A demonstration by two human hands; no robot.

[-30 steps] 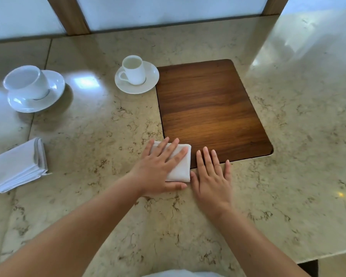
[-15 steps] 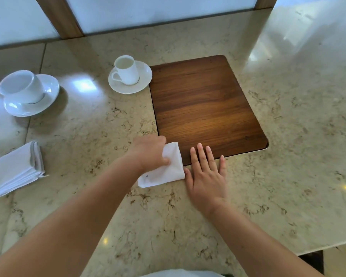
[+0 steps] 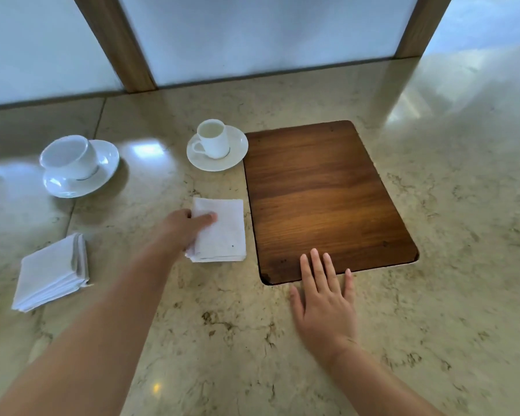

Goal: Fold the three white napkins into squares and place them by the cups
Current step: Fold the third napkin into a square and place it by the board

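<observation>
Napkin set near the small cup

Left hand (image 3: 184, 228) pinched the folded napkin (image 3: 221, 231) near the small cup (image 3: 212, 139); right hand (image 3: 324, 298) lay spread flat.

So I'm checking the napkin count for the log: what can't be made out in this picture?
- Third napkin: only the napkin under the left hand and the folded napkin at left show in the head view; a white sliver is cut off by the bottom edge.
- Whether the held napkin is lifted or resting on the counter: the hand covers its left edge.
- Third cup: only two cups in frame.
</observation>
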